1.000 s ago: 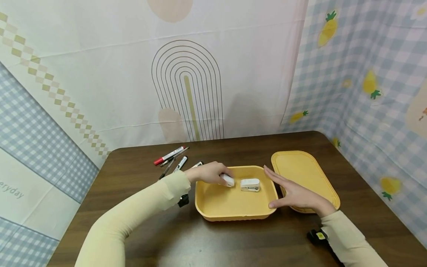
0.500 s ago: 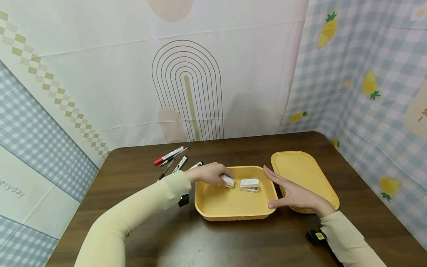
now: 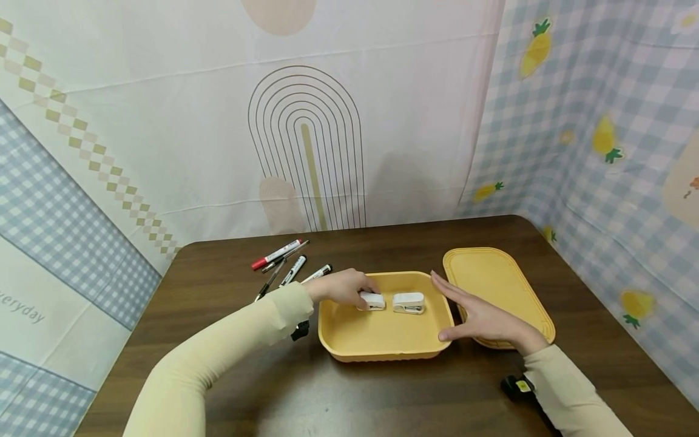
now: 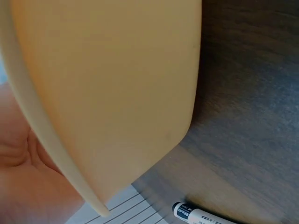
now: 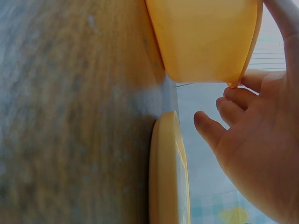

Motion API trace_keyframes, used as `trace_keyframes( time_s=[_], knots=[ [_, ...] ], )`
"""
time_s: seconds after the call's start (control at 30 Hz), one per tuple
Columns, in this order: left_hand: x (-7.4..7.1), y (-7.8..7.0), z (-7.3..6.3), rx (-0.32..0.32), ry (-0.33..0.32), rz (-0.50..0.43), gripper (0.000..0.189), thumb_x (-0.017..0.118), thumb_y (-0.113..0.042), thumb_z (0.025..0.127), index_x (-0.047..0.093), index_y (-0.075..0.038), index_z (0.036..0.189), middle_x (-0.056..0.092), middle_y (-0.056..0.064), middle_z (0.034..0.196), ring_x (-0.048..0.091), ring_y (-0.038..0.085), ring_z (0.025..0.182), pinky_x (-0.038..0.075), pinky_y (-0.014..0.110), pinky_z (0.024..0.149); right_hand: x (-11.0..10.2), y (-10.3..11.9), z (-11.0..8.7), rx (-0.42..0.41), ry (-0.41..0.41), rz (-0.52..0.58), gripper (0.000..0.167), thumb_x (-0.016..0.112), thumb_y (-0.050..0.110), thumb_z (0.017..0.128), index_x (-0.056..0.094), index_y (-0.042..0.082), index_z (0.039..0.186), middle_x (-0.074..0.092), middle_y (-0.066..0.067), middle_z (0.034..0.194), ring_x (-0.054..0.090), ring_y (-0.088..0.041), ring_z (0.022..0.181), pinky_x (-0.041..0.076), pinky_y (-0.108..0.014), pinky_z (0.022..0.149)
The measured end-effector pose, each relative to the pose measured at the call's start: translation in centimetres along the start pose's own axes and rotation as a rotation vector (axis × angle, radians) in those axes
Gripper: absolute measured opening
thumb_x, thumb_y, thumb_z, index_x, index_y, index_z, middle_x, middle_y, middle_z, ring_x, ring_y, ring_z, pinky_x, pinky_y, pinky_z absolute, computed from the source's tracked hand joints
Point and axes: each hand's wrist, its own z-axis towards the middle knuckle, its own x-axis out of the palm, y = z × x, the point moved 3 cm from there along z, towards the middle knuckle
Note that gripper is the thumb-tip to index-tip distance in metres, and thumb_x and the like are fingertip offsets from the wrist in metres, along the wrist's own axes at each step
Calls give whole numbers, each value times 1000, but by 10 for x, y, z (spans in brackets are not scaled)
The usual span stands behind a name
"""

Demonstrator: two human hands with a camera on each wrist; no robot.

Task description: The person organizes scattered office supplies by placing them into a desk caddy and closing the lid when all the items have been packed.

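My left hand (image 3: pixel 345 287) reaches over the left rim of a yellow plastic box (image 3: pixel 382 334). Its thumb and fingers pinch the left end of a white stapler (image 3: pixel 375 301), which lies flat on the box floor. A second white stapler (image 3: pixel 408 302) sits just right of it, roughly parallel. At the box's right side my right hand (image 3: pixel 483 318) rests with thumb and fingers spread along the rim. In the right wrist view, fingertips touch the box's rim corner. The left wrist view shows mostly the box's outer wall (image 4: pixel 117 93); the stapler is hidden there.
A yellow lid (image 3: pixel 499 285) lies on the brown table (image 3: pixel 338 400), right of the box beneath my right forearm. Behind my left arm are a red-capped marker (image 3: pixel 276 254), black-capped markers (image 3: pixel 293 270) and pens (image 3: pixel 270 280). A patterned cloth (image 3: pixel 415 121) hangs behind the table.
The left stapler has turned level with the other one, and more of it shows. My left hand has shifted slightly back to the left. The right hand stays on the rim.
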Motion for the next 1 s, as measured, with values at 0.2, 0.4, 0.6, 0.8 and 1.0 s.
trace_keyframes(
  time_s=[0.2, 0.4, 0.6, 0.8, 1.0],
  knots=[
    [0, 0, 1, 1, -15, 8, 30, 76, -12, 90, 72, -11, 120, 71, -2, 106, 58, 7, 85, 47, 23, 77, 0, -1, 1, -3, -1, 1, 112, 84, 37, 82, 6, 33, 163, 1, -1, 169, 10, -38, 151, 23, -67, 111],
    [-1, 0, 0, -5, -21, -4, 30, 76, -11, 90, 71, -11, 120, 71, -2, 106, 58, 7, 85, 48, 23, 75, -1, 0, 1, -1, -2, 3, 112, 84, 36, 82, 6, 33, 163, 1, -1, 169, 10, -38, 151, 23, -67, 111],
    [-4, -1, -1, 1, -14, -26, 32, 75, -10, 91, 70, -9, 122, 72, 1, 115, 64, 10, 98, 50, 23, 84, 0, 0, 0, -9, 3, 9, 112, 84, 35, 83, 6, 33, 163, 1, -5, 169, 10, -40, 151, 24, -68, 110],
    [-17, -5, -2, 23, -20, -103, 35, 73, -8, 92, 67, -1, 127, 69, 10, 126, 66, 19, 114, 50, 25, 94, 1, -1, 0, -5, 3, 13, 112, 84, 35, 83, 6, 30, 163, 2, -6, 169, 10, -39, 151, 23, -68, 111],
    [-39, -12, -6, 51, -43, -87, 41, 72, -13, 94, 64, -1, 132, 68, 11, 128, 65, 21, 115, 50, 26, 95, 0, 0, 0, 2, 2, 12, 112, 84, 36, 83, 7, 29, 163, 1, -2, 169, 10, -40, 151, 23, -68, 111]
  ],
)
